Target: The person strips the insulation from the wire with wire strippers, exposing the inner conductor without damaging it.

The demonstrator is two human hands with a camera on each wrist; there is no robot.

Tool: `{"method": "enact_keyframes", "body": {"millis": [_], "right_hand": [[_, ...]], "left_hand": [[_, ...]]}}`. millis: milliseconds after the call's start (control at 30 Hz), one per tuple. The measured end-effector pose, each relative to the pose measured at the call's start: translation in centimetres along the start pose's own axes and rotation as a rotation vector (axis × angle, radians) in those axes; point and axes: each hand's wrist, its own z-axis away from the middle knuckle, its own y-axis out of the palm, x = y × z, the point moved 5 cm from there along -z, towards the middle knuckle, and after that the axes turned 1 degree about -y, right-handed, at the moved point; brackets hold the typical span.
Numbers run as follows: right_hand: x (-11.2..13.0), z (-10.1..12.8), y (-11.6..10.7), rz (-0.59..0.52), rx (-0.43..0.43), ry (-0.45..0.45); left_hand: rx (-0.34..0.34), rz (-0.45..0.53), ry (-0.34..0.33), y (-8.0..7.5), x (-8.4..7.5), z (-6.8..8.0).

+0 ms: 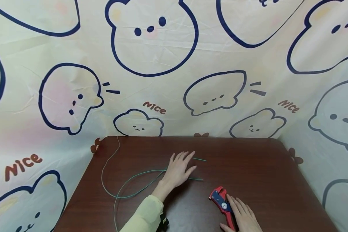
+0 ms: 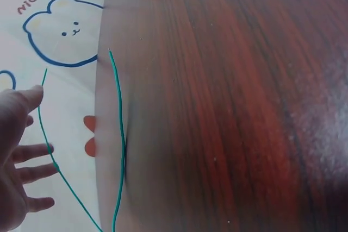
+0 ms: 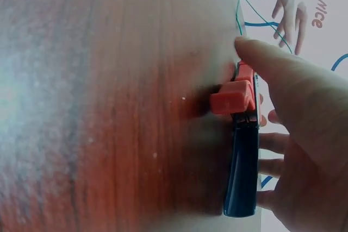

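My left hand (image 1: 177,170) is over a looped, thin green wire (image 1: 127,197) on the table, fingers spread and nearly straight. Past that hand, to the right, two wire ends stick out. In the left wrist view, one wire strand (image 2: 121,139) runs beside the hand (image 2: 13,156), while another overlaps its fingers. A red and blue wire stripper (image 1: 224,204) lies at the front right. Along its right side is my right hand (image 1: 244,214), fingers extended and fingertips at the tool. The right wrist view has the thumb above the stripper's dark handle (image 3: 243,167), fingers loosely behind it.
The dark brown wooden table (image 1: 261,161) has its far edge against a cartoon-printed cloth (image 1: 168,96). More wire loops across the left half of the table, one strand reaching the back edge and another the front. A pale sleeve (image 1: 146,214) covers my left forearm.
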Motion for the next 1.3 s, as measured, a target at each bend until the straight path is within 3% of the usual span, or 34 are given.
{"method": "enact_keyframes", "body": {"millis": [167, 467, 733, 867, 1100, 1300], "right_hand": [[-0.4, 0.0, 0.0, -0.013, -0.006, -0.064], [-0.9, 0.2, 0.2, -0.018, -0.015, -0.079], [-0.5, 0.7, -0.3, 0.010, -0.135, -0.125], [-0.3, 0.6, -0.8, 0.055, -0.139, -0.101], [-0.1, 0.4, -1.4, 0.127, -0.044, 0.007], [-0.3, 0.5, -1.4, 0.150, -0.071, -0.006]], "left_hand": [[-0.014, -0.034, 0.008, 0.1, -0.1, -0.1], [-0.048, -0.051, 0.041, 0.2, -0.4, -0.1], [-0.103, -0.043, 0.067, -0.2, -0.6, 0.2], [-0.133, -0.040, 0.081, -0.4, -0.9, 0.2], [-0.165, -0.041, 0.116, -0.4, -1.6, 0.0], [-0.200, -0.052, 0.146, -0.1, -1.8, 0.0]]}}
